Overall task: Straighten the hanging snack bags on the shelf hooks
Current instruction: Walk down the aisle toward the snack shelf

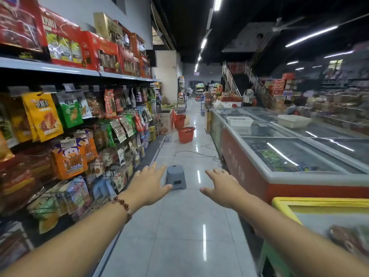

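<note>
I see both arms stretched forward over the aisle floor. My left hand point(148, 183) and my right hand point(223, 186) have the fingers spread and released, and they hold nothing. The snack bags point(69, 156) hang on the shelf hooks at the left, apart from both hands. A grey stool point(175, 176) stands on the floor between the hands.

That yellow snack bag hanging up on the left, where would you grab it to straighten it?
Probably by its lower corners, coming from the aisle side: the yellow snack bag hangs tilted from its top hole, so the bottom swings free. Both the left hand and right hand are open.
</note>
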Demonstrator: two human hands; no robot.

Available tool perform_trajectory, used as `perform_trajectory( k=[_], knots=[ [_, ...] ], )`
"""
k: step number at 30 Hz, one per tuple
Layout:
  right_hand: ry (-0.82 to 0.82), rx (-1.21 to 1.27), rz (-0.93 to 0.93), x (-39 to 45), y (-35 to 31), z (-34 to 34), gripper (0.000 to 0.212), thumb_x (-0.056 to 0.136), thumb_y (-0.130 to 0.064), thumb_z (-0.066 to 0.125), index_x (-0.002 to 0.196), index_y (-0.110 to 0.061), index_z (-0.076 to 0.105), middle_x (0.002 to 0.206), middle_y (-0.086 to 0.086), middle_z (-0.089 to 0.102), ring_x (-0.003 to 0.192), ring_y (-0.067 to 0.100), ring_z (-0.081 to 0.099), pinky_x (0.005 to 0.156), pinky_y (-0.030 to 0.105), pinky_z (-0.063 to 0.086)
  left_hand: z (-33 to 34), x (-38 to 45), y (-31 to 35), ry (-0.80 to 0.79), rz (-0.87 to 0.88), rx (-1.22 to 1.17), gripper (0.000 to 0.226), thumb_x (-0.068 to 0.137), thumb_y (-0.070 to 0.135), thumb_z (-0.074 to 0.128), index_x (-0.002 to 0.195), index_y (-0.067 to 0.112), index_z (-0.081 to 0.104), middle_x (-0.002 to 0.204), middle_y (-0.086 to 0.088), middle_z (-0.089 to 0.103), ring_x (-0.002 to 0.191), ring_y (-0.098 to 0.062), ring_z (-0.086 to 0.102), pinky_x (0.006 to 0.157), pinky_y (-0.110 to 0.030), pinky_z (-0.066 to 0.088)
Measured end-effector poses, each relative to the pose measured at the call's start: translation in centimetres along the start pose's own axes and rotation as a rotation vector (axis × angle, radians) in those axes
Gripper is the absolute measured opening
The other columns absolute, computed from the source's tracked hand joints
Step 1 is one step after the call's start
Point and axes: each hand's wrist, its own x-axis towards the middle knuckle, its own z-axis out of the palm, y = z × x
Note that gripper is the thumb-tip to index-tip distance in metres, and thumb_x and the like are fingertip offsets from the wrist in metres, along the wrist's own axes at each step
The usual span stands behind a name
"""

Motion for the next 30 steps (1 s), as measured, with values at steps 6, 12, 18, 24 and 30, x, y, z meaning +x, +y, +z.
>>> perform_trajectory(
  k=[6,12,18,24,30],
  knots=[
    [-0.078,0.014,-0.014,9.2,-1.2,3.8,0.071,0.096,-0.054,0.049,0.155,-0.025,0.023,0.156,0.004,0.031,0.146,0.028,0.023,0.117,0.044,0.025,3.9,7.1,-5.5,-0.054,-0.033,-0.016,0.081,0.093,0.070,0.035,0.157,0.031,0.004,0.166,-0.007,0.005,0.151,-0.030,0.012,0.120,-0.049,0.019],
    [-0.198,0.005,0.003,20.4,-2.4,8.8,0.074,0.096,-0.051,0.052,0.156,-0.024,0.018,0.160,0.004,0.025,0.149,0.029,0.017,0.118,0.043,0.021,8.5,16.1,-12.7,-0.148,-0.032,0.000,0.079,0.095,0.066,0.035,0.157,0.025,0.009,0.165,-0.009,0.009,0.149,-0.031,0.015,0.120,-0.050,0.017],
    [-0.293,0.005,0.020,30.7,-2.8,12.5,0.079,0.093,-0.052,0.056,0.156,-0.023,0.018,0.161,0.003,0.023,0.148,0.030,0.019,0.118,0.042,0.021,11.0,25.7,-16.5,-0.218,0.002,0.019,0.081,0.095,0.067,0.035,0.158,0.023,0.009,0.165,-0.010,0.007,0.149,-0.032,0.014,0.120,-0.048,0.017],
    [-0.264,0.079,0.038,40.0,-0.7,14.4,0.080,0.093,-0.053,0.056,0.156,-0.024,0.017,0.162,0.002,0.021,0.149,0.027,0.018,0.119,0.041,0.021,13.4,35.4,-17.9,-0.231,0.008,-0.002,0.081,0.094,0.069,0.033,0.158,0.026,0.008,0.165,-0.008,0.004,0.150,-0.031,0.011,0.120,-0.049,0.015],
    [-0.350,0.156,0.018,49.8,5.4,18.5,0.083,0.091,-0.054,0.058,0.157,-0.026,0.015,0.165,-0.002,0.011,0.152,0.024,0.006,0.121,0.040,0.015,18.3,47.0,-17.5,-0.271,-0.037,-0.048,0.080,0.094,0.069,0.033,0.158,0.028,0.007,0.166,-0.007,0.004,0.150,-0.030,0.011,0.121,-0.047,0.015]
  ],
)
